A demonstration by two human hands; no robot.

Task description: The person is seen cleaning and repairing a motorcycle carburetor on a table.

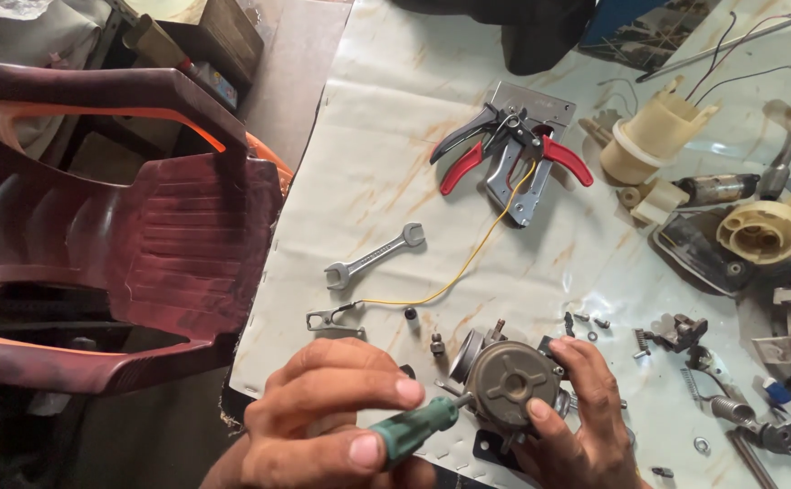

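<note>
My left hand point(332, 417) grips a green-handled screwdriver point(414, 430), its shaft pointing right against a grey metal carburetor point(504, 376). My right hand point(581, 417) holds that carburetor from the right and below, thumb on its round cover. Both sit near the front edge of a pale sheet-covered table point(395, 118). The screwdriver tip is hidden against the carburetor body.
A double-ended spanner point(374, 256), a yellow wire point(468, 263) with a metal clip, red-handled pliers point(513, 145) on a grey plate, cream plastic parts point(658, 136), springs and small screws point(595, 321) lie on the table. A maroon plastic chair point(142, 226) stands at left.
</note>
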